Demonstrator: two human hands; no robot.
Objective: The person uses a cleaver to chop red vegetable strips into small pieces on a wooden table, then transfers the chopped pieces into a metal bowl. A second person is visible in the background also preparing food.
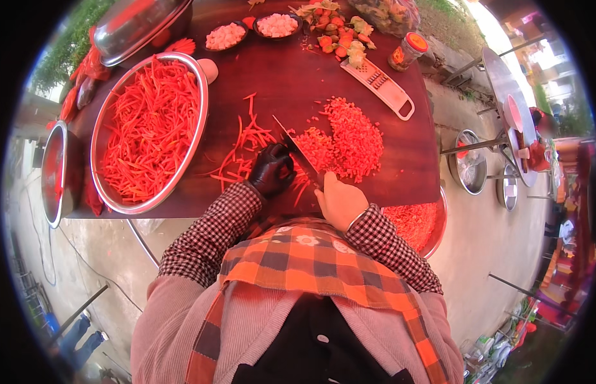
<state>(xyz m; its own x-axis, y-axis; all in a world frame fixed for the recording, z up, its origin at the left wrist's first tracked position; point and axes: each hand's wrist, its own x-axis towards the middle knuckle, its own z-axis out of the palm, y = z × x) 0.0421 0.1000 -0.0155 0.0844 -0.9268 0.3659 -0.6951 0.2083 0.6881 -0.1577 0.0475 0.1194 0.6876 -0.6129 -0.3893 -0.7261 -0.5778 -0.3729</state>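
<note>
My left hand [273, 170], in a black glove, is curled beside the blade, over shredded carrot strips [238, 163] on the dark red table. Its fingertips press down near the strips; some strips stick out between hand and knife. My right hand [340, 199], bare with a bracelet at the wrist, grips the handle of a kitchen knife [300, 154], whose blade slants up and left next to the glove. Just right of the blade lies a heap of diced carrot [355, 141]. A large steel bowl [205, 103] full of carrot strips [149, 129] stands at the left.
A grater [382, 89] and a lidded glass jar [407, 52] stand at back right, near trimmed vegetable tops [339, 31]. Two small bowls hold pale cubes [277, 25]. Another metal bowl [62, 175] is far left. Below the table's right edge, a basin [442, 225] holds diced carrot. A person's legs show lower left.
</note>
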